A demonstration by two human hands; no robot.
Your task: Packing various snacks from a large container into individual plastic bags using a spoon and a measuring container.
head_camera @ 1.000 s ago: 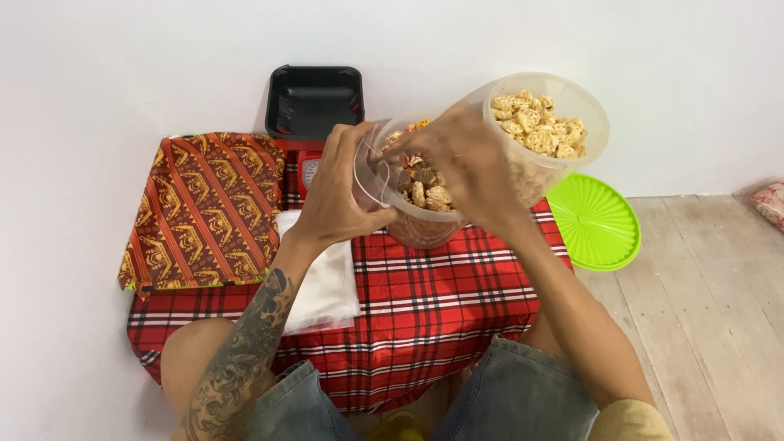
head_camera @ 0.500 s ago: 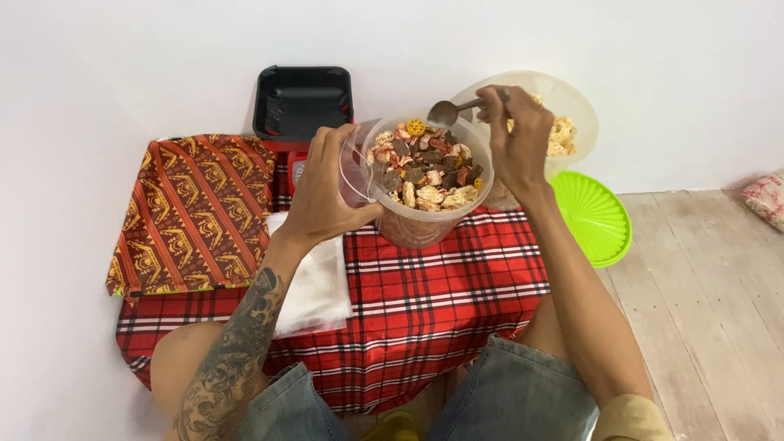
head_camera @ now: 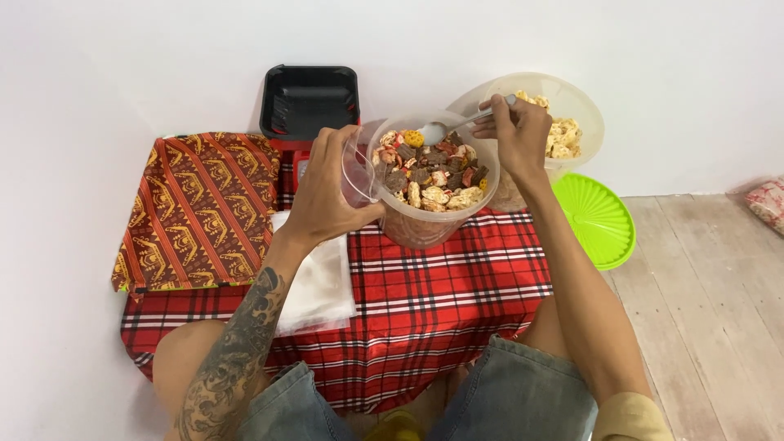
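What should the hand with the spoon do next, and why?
Probably dip the metal spoon into the clear round plastic tub of mixed snacks. The right hand holds it with its bowl just over the far rim, and the left hand steadies the tub above the red checked cloth.

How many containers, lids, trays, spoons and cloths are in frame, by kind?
Clear plastic tubs of snacks: 2, near tub, far tub
Round green plastic lid: 1
Square black plastic tray: 1
Metal spoon: 1
Cloths: 2, red plaid cloth, orange patterned cloth
Total: 7
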